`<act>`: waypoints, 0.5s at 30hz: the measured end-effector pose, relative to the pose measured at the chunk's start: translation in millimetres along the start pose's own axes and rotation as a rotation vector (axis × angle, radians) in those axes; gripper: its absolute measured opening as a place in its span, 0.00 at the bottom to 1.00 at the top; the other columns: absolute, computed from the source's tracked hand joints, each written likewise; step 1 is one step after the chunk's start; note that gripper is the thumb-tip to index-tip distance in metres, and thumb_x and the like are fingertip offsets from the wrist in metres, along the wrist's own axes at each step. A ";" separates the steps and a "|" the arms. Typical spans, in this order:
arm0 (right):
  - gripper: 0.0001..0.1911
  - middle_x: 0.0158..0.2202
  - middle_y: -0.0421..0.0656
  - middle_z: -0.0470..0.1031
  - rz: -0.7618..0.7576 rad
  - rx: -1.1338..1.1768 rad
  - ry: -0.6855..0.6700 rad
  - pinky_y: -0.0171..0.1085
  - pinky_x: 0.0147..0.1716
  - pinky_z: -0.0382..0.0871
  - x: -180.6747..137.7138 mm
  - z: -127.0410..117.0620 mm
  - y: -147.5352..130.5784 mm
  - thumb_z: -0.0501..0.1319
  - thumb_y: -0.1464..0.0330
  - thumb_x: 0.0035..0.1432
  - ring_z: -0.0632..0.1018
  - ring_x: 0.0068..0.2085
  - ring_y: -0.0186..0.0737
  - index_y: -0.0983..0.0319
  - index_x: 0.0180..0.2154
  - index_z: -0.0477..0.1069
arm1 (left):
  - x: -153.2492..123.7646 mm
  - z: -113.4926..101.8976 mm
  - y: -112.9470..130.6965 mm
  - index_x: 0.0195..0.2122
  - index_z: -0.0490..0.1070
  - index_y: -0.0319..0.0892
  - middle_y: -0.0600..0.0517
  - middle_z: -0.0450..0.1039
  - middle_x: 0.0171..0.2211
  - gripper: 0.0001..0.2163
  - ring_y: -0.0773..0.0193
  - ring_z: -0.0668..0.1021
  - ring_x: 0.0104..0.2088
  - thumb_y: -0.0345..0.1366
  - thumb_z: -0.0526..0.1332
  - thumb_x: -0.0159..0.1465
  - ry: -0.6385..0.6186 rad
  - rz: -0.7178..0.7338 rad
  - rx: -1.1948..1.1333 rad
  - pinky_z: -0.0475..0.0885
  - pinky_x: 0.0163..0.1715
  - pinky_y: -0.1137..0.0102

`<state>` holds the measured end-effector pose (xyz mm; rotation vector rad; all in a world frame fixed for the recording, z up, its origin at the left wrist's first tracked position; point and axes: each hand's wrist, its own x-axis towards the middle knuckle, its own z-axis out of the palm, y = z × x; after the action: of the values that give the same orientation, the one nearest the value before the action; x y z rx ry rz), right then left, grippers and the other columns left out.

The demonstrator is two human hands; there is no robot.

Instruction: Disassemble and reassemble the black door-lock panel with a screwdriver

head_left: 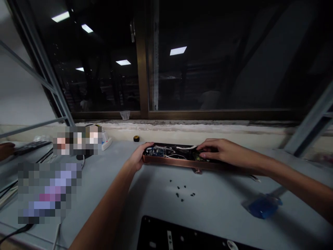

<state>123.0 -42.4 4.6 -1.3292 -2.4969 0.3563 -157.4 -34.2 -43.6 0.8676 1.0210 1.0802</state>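
Note:
A long, narrow copper-coloured housing (171, 162) lies across the table with its open side up. Inside its left part is a blue circuit board (157, 151), and a white cable (187, 148) runs along the interior. My left hand (137, 158) is closed around the housing's left end. My right hand (221, 151) reaches into the right part, thumb and fingers pinched at a bundle of thin wires (201, 156); the fingertips partly hide it. Several small black screws (178, 188) are scattered in front of the housing.
A black panel with holes (179, 236) lies at the near edge. A blurred blue object (262, 205) is at the right. A small black-and-gold round item (136, 138) stands near the window wall. At left are cables, pixelated items and another person's hand (7, 150).

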 end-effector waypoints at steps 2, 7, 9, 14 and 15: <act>0.21 0.43 0.46 0.75 -0.018 -0.041 0.049 0.44 0.45 0.66 -7.9 1.6 0.5 0.52 0.56 0.55 0.74 0.44 0.46 0.60 0.44 0.71 | 0.0 -0.3 -0.4 0.29 0.74 0.36 0.52 0.75 0.20 0.08 0.68 0.73 0.17 0.36 0.59 0.56 0.002 0.005 0.000 0.65 0.18 0.75; 0.33 0.58 0.49 0.60 0.118 -0.205 0.086 0.53 0.55 0.55 -38.0 22.2 15.7 0.43 0.51 0.57 0.62 0.57 0.54 0.63 0.58 0.57 | 0.2 -0.3 -0.9 0.31 0.74 0.36 0.51 0.77 0.24 0.07 0.67 0.75 0.21 0.35 0.61 0.54 0.006 0.019 -0.007 0.67 0.22 0.75; 0.36 0.62 0.47 0.49 0.134 -0.225 0.019 0.50 0.58 0.49 -47.4 31.9 24.2 0.43 0.50 0.57 0.54 0.61 0.51 0.64 0.61 0.48 | -0.2 0.6 -0.4 0.32 0.74 0.36 0.51 0.77 0.25 0.08 0.68 0.75 0.21 0.35 0.61 0.54 0.012 0.022 -0.007 0.67 0.22 0.75; 0.34 0.63 0.42 0.44 0.091 -0.253 0.011 0.50 0.58 0.47 -49.8 38.4 36.4 0.43 0.52 0.58 0.51 0.61 0.48 0.58 0.62 0.41 | -1.2 1.7 0.2 0.31 0.74 0.36 0.51 0.77 0.25 0.07 0.69 0.74 0.21 0.34 0.60 0.55 0.028 0.022 0.001 0.67 0.23 0.76; 0.33 0.63 0.41 0.45 0.082 -0.260 0.023 0.50 0.58 0.48 -48.1 36.9 37.6 0.44 0.52 0.58 0.52 0.61 0.48 0.57 0.62 0.42 | -1.2 1.5 0.2 0.31 0.74 0.36 0.51 0.77 0.24 0.07 0.68 0.74 0.21 0.34 0.60 0.55 0.028 0.020 0.002 0.67 0.23 0.75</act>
<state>163.9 -65.1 -49.3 -1.5259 -2.5408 0.0322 -156.2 -35.5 -42.7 0.8675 1.0391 1.1109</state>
